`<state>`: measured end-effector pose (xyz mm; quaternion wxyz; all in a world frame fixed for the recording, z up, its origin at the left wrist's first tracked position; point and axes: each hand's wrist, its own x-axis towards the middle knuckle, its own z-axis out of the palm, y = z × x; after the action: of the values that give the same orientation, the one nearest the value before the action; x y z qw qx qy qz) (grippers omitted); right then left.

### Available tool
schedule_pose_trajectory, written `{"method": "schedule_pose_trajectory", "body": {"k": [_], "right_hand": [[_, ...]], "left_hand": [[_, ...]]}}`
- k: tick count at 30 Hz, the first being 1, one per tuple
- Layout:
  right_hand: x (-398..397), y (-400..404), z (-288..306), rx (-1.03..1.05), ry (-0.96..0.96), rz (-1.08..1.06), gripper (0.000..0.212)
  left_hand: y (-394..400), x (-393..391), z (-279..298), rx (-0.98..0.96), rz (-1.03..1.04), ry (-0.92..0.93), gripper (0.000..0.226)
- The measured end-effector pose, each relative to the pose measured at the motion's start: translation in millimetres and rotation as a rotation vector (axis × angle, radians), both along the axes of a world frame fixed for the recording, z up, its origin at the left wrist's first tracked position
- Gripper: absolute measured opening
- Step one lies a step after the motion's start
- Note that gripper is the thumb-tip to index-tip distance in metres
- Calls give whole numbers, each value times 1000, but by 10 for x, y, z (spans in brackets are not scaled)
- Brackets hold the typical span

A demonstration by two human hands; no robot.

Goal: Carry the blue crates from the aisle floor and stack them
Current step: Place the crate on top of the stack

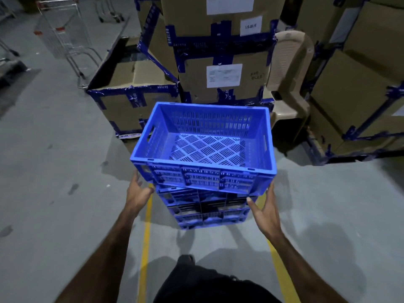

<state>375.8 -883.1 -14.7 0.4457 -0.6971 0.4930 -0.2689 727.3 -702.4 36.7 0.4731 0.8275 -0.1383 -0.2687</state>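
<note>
An empty blue crate (202, 147) with slotted walls and a perforated floor sits skewed atop a lower blue crate (211, 212); the left hand (138, 192) and right hand (263, 209) flank its near corners, fingers relaxed, gripping nothing. The stack stands on a grey concrete floor (54, 171) crossed by yellow lines (145, 237). Behind it rise taped cardboard boxes (223, 68), an open carton (131, 92), a beige plastic chair (288, 73) and a shopping trolley (65, 36).

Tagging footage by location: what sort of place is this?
Most likely a warehouse or stockroom aisle: taped cardboard cartons with shipping labels stand stacked on a bare concrete floor with yellow lane lines, and a wire trolley stands nearby.
</note>
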Motion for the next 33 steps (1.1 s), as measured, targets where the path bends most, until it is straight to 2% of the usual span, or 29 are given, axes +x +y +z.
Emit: {"method": "schedule_pose_trajectory", "body": {"k": [7, 12, 16, 20, 24, 29, 33], "right_hand": [[34, -27, -100, 29, 120, 48, 112], [64, -82, -186, -9, 157, 46, 118], [77, -190, -126, -8, 177, 44, 120], [-10, -405, -100, -34, 246, 67, 116], [-112, -549, -65, -69, 274, 124, 114], [-127, -576, 109, -77, 259, 154, 115], [-121, -596, 209, -66, 264, 173, 107]], "left_hand": [[-41, -2, 5, -22, -96, -95, 120], [-23, 26, -9, -21, -57, -63, 114], [22, -7, 2, -15, -80, -66, 125], [57, -127, 143, 51, -145, -126, 111], [107, -152, 213, 133, -233, -178, 116], [126, -170, 219, 131, -247, -171, 115], [120, -189, 163, 72, -238, -149, 108]]}}
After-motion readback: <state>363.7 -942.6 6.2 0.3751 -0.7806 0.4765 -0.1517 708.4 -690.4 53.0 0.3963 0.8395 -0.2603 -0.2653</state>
